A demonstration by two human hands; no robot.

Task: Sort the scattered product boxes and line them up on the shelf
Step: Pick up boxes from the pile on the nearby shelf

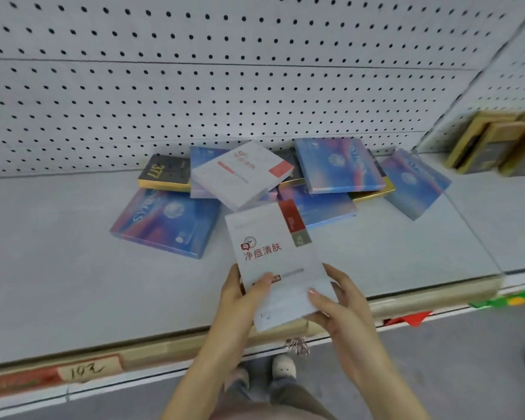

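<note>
Progress: early, by the look of it; no row lined up yet.
In hand: white box [278, 265], above the shelf [58, 268] front edge, gripped at its near end by left hand [240, 301] and right hand [340, 304], thumbs on top.
Left to sort: heap by the pegboard [194, 86], with second white box [243, 174], blue boxes [167, 222] and black box [164, 172], overlapping and askew.
Alongside: gold boxes [491, 147] upright in the right bay; price tag [85, 371] on the shelf lip.
In the way: likely the overlap itself, top boxes first.
</note>
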